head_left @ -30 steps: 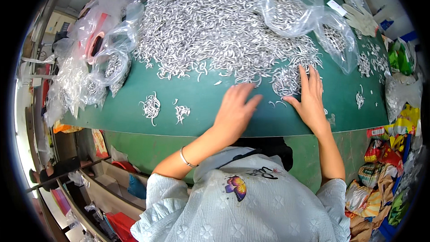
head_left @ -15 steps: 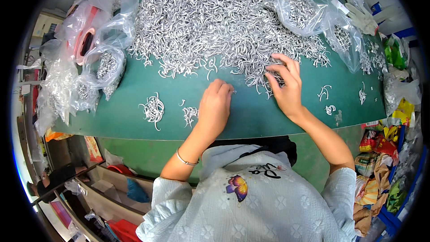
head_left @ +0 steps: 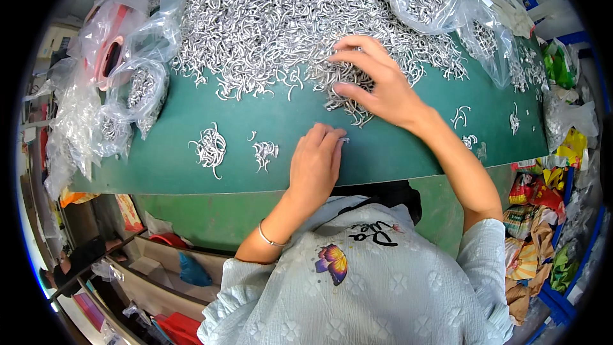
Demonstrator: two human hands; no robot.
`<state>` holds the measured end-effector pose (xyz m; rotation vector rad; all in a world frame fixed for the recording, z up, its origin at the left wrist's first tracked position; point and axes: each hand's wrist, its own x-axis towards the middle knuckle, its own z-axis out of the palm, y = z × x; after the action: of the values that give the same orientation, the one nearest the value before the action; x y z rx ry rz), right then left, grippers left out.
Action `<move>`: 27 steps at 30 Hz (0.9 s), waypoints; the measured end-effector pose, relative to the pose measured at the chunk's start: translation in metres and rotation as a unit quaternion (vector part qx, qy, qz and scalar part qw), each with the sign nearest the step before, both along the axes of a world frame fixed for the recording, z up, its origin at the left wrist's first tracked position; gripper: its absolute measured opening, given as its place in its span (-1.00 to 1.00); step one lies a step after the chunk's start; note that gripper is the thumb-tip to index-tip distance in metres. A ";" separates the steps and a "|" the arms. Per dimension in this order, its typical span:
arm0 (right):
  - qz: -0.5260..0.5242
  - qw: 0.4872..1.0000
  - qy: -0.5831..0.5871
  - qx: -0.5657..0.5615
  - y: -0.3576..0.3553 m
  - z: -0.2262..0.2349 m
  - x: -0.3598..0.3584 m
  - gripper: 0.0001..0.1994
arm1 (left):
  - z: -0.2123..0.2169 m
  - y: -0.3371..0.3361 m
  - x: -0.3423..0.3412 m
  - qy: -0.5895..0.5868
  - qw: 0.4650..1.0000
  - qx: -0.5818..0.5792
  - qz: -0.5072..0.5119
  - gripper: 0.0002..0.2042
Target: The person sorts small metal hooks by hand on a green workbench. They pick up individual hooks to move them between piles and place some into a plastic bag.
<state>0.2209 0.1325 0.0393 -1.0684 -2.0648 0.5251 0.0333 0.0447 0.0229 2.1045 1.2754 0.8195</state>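
Here, the right hand [head_left: 373,83] lay spread, fingers apart, on the near edge of the heap of small silver metal hooks [head_left: 287,19] (piled across the green desk [head_left: 396,147]). The left hand [head_left: 316,163], fingers together, pinched a few hooks [head_left: 343,140] on the desk.

A small workshop for sorting parts: a green-topped bench [head_left: 191,160] carries a huge heap of small silver bent metal hooks [head_left: 268,19], with clear plastic bags [head_left: 137,92] of the same hooks along its edges and coloured packaging scraps [head_left: 543,230] piled beside it.
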 end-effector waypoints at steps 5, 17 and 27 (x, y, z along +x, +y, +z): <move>-0.011 0.980 -0.196 0.006 -0.023 -0.011 0.024 -0.03 | 0.000 -0.008 0.001 -0.012 1.000 -0.001 -0.003 -0.84; -0.067 0.957 -0.247 0.133 0.026 -0.037 0.016 -0.23 | 0.000 -0.014 0.003 -0.015 1.000 -0.010 -0.018 -0.84; -0.111 0.975 -0.171 0.093 0.065 -0.040 -0.014 -0.43 | 0.000 -0.015 0.006 -0.015 1.000 0.017 -0.019 -0.85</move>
<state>0.2066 0.1978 -0.0007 -1.3257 -2.1945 0.0342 0.0391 0.0299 0.0229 2.1286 1.2103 0.8593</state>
